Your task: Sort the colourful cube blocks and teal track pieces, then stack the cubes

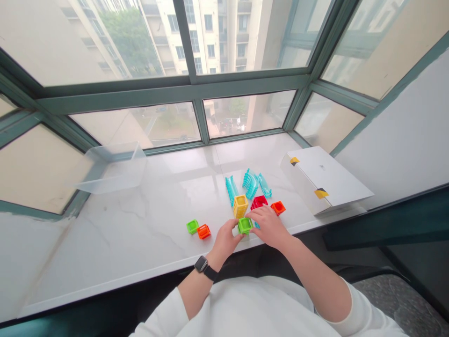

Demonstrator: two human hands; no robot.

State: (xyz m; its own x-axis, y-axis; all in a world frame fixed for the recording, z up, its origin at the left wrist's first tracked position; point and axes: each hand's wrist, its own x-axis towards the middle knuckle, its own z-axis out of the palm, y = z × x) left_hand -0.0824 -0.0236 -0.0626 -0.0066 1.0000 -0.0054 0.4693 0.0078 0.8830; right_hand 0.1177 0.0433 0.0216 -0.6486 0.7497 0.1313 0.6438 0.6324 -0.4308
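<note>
A hollow green block sits between my two hands, low over the front of the white ledge. My left hand grips it from the left with thumb and fingers. From the right, my right hand closes its fingertips and thumb on the same block. Just behind stands a tall yellow block piece. A red block piece lies beyond my right fingers, partly covered by them. Under that hand shows a small bit of teal plastic, mostly hidden.
Teal track pieces, one straight and one curved, lie farther back. An orange block is at right; another green block and orange-red block are at left. A clear bin and white box flank them.
</note>
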